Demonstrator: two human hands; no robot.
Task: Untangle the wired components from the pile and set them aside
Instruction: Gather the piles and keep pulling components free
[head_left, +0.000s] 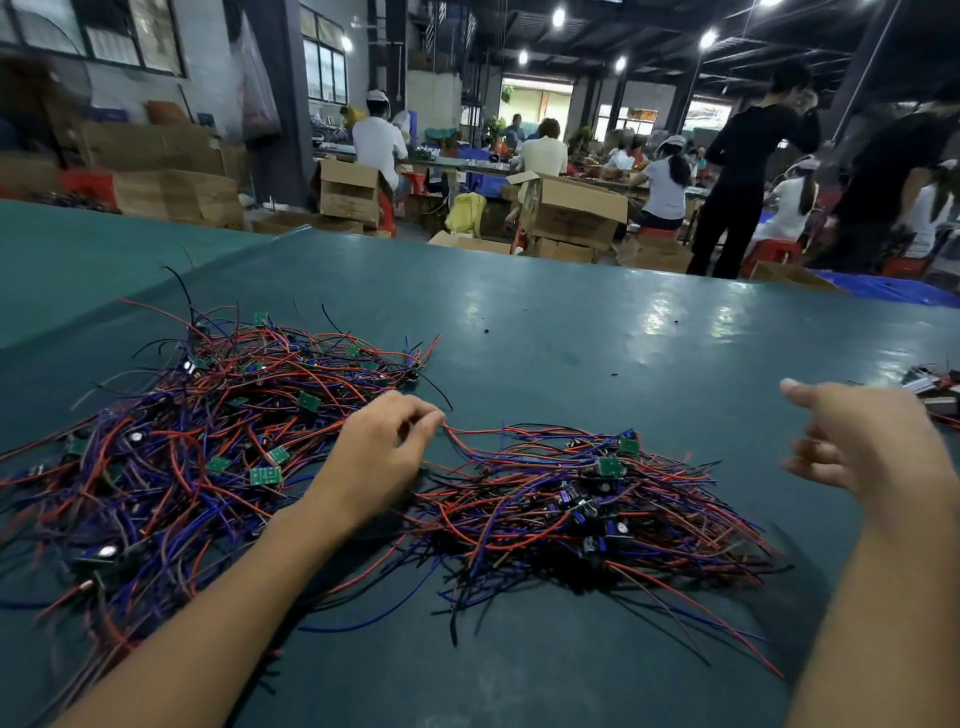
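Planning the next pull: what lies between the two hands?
Head view: the smaller wire pile lies between the right hand and the left hand, pinching a red wire.

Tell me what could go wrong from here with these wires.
1. The left hand pinches a red wire that runs into the small pile; a pull may drag the clump along.
2. The right hand hovers clear, so nothing pins that pile down.
3. Strands of the big pile nearly meet it under the left wrist and could re-tangle.
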